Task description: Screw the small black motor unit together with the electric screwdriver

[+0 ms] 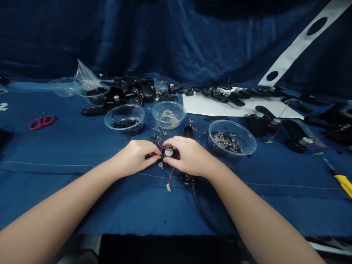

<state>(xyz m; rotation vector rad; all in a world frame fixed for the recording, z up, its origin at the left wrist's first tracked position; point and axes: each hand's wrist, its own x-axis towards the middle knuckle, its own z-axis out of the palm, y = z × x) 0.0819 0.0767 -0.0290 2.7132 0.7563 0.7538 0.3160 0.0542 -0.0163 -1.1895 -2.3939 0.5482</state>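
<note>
Between the left hand (137, 157) and right hand (191, 156) at the desk (104, 205), the motor assembly (168, 152), likely light and stiff, is best held by its body, not its delicate red wire (171, 175); the right fingers grip it, but whether the left hold anything, I cannot tell.

At left, red-handled scissors (42, 122) flat on blue cloth (68, 135). Farther back, a clear bag (84, 76) next to a clear bowl (64, 87). Across the rear, a dark blue curtain (143, 40); slanting before it at right, a white strip (294, 50) with two dark holes. Near the strip's foot, a white sheet (203, 106). At the right edge, a yellow-handled screwdriver (342, 181).
</note>
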